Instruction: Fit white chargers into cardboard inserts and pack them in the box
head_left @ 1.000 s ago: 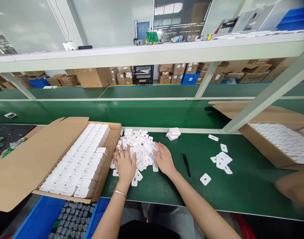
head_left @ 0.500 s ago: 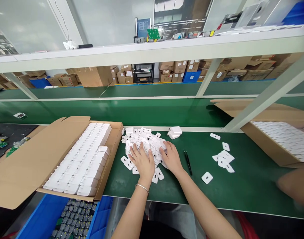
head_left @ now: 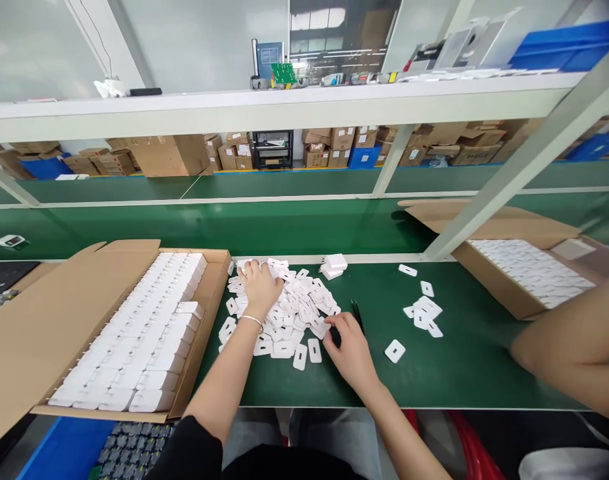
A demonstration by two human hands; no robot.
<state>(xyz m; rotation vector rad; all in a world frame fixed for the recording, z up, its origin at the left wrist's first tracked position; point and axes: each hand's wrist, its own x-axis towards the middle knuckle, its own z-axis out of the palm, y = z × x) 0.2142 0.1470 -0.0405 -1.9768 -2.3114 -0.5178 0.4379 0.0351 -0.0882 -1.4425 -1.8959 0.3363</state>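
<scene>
Head view over a green surface (head_left: 294,390)

The one camera looks forward and down from the wearer's head, close above the forearms, reaching past the shelf (head_left: 264,110) to distant stacked boxes (head_left: 342,138).

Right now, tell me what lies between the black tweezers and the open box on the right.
Several loose white plates lie between the tweezers and the box, some overlapping in a cluster; the head view shows this.
</scene>
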